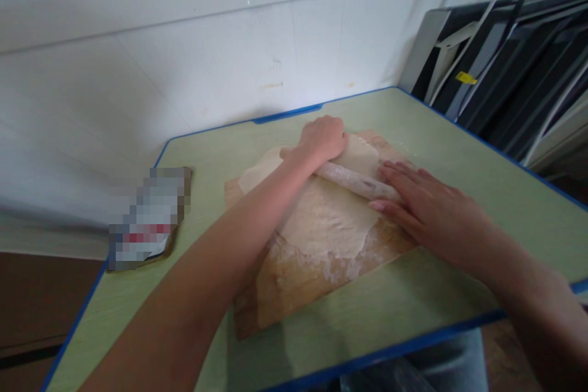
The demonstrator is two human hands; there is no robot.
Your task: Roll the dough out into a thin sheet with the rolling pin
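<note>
A pale sheet of dough (331, 220) lies spread on a floury wooden board (285, 300). Across the dough runs a flour-dusted rolling pin (351, 179), slanting down to the right. My right hand (427, 208) covers the pin's right end, its fairly straight fingers on the far side and its thumb on the near side. At the far edge of the dough, my left hand (324, 136) is closed with the fingers curled down; what is under them is hidden. My left forearm crosses over the pin, whose left end shows beyond it.
The board rests on a light green table (459, 153) with a blue edge. A blurred-out flat object (149, 220) lies at the left. Behind stands a white wall (257, 61); dark panels (537, 67) and cables are beyond the right edge.
</note>
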